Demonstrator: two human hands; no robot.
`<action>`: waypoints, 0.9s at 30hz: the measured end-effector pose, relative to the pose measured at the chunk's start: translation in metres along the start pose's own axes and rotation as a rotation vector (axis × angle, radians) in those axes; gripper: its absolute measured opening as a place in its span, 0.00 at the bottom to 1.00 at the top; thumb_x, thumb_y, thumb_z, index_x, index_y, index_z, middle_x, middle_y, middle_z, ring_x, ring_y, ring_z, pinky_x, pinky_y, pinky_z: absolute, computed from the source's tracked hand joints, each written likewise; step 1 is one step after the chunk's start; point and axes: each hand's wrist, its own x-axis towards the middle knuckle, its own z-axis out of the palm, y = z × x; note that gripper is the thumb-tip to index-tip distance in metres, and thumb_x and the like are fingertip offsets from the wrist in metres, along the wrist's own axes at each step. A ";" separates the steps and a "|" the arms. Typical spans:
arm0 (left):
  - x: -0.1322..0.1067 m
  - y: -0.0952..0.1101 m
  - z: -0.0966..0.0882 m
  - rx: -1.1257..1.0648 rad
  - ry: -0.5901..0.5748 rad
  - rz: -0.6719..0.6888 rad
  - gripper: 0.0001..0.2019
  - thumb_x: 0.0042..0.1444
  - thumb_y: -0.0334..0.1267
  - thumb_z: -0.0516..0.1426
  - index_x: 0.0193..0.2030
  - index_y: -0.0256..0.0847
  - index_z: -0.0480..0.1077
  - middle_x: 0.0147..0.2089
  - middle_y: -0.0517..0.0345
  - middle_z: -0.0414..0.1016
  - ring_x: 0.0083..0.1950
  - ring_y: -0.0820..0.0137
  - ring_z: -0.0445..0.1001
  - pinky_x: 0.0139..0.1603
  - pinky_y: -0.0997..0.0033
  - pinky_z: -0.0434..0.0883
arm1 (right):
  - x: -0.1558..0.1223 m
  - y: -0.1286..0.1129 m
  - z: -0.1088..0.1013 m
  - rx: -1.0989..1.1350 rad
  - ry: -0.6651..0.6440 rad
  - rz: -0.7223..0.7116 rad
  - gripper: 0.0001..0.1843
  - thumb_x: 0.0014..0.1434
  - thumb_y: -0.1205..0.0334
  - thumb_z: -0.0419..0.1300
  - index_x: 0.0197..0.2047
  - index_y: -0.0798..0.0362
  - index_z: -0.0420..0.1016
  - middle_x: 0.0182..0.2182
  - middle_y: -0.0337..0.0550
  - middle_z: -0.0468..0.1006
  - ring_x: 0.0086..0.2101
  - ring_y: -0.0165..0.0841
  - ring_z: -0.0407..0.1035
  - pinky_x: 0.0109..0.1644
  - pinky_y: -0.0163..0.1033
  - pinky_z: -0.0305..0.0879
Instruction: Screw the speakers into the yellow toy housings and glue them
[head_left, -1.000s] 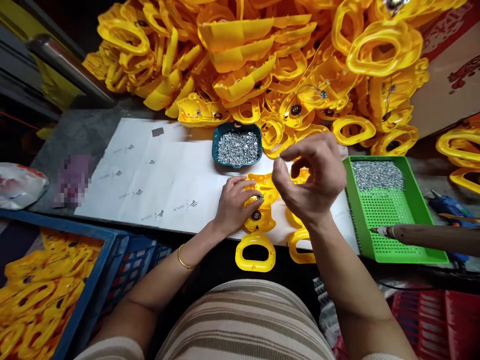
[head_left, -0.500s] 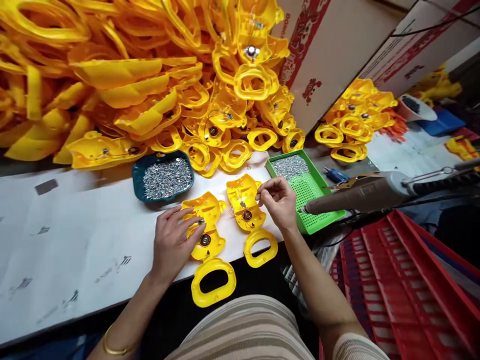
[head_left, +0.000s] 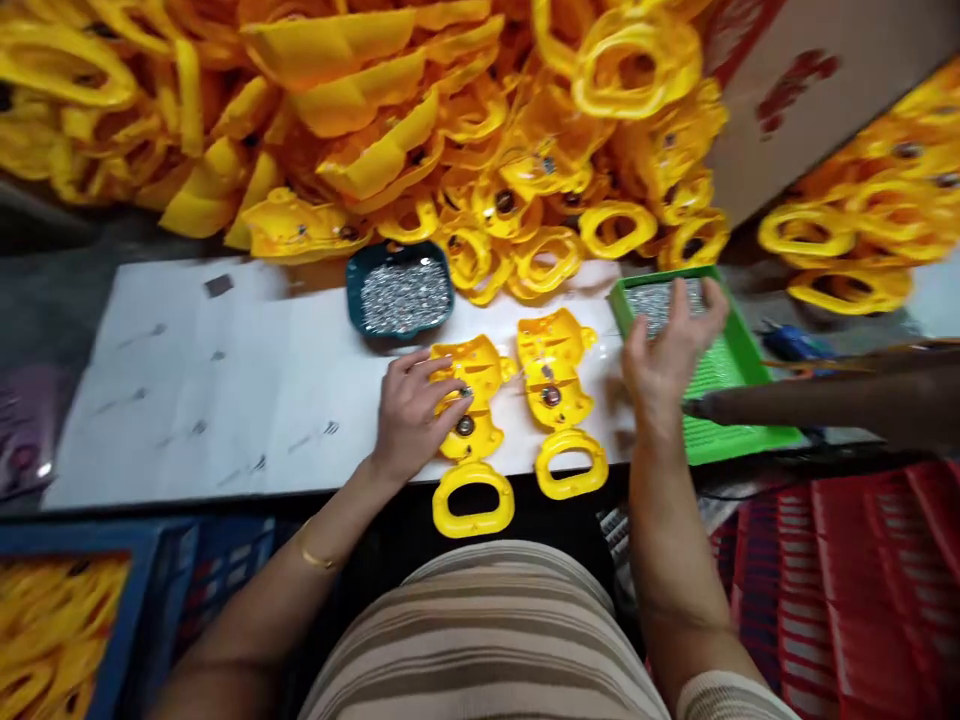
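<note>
My left hand (head_left: pixel 415 412) lies with fingers stretched over the left yellow plastic shell (head_left: pixel 480 362), covering part of its left side. Inside the shell a round dark speaker-like part shows. A second yellow shell (head_left: pixel 556 365) with a similar round part and thin wires lies to its right. Below each shell is a yellow ring-shaped handle, the left ring (head_left: pixel 442 505) and the right ring (head_left: pixel 551 487). Over the green tray (head_left: pixel 750 345) my right hand (head_left: pixel 667 355) reaches with fingers apart, near small silver pieces (head_left: pixel 651 303) that look like screws. Nothing shows in its fingers.
A dark teal bowl (head_left: pixel 354 300) of small silver pieces stands behind the left shell. Yellow parts (head_left: pixel 360 90) are heaped along the back, beside a cardboard box (head_left: pixel 870 90). A power-tool-like shaft (head_left: pixel 825 395) juts over the tray. Red crates (head_left: pixel 847 580) stand at right.
My right hand has moved from beside the right shell to above the green tray, its pinched fingers spreading. My left hand stays at the left shell. The whole view has shifted.
</note>
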 end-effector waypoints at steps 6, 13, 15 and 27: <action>0.015 0.020 -0.012 0.070 0.035 -0.011 0.05 0.58 0.39 0.63 0.40 0.44 0.77 0.53 0.53 0.76 0.60 0.56 0.66 0.59 0.49 0.67 | -0.032 -0.077 -0.003 0.461 -0.388 -0.206 0.17 0.66 0.57 0.50 0.45 0.51 0.79 0.39 0.49 0.74 0.40 0.38 0.70 0.42 0.44 0.69; 0.023 0.026 -0.016 0.156 0.008 -0.013 0.05 0.58 0.40 0.63 0.39 0.44 0.78 0.56 0.52 0.74 0.62 0.55 0.64 0.59 0.50 0.65 | -0.043 -0.093 0.025 0.280 -0.407 -0.379 0.12 0.64 0.58 0.58 0.46 0.47 0.81 0.47 0.50 0.72 0.46 0.44 0.65 0.46 0.48 0.60; 0.024 0.026 -0.016 0.155 -0.003 -0.013 0.05 0.58 0.39 0.63 0.40 0.44 0.78 0.57 0.52 0.74 0.62 0.55 0.63 0.59 0.50 0.65 | -0.043 -0.092 0.026 0.236 -0.434 -0.388 0.12 0.64 0.57 0.58 0.47 0.44 0.80 0.47 0.48 0.73 0.46 0.44 0.64 0.45 0.48 0.57; 0.029 0.027 -0.015 0.111 -0.013 -0.029 0.04 0.57 0.39 0.64 0.36 0.43 0.76 0.57 0.51 0.71 0.63 0.56 0.62 0.60 0.51 0.65 | -0.043 -0.098 0.030 0.348 -0.482 -0.273 0.09 0.62 0.54 0.61 0.35 0.50 0.77 0.44 0.47 0.74 0.46 0.43 0.65 0.45 0.48 0.57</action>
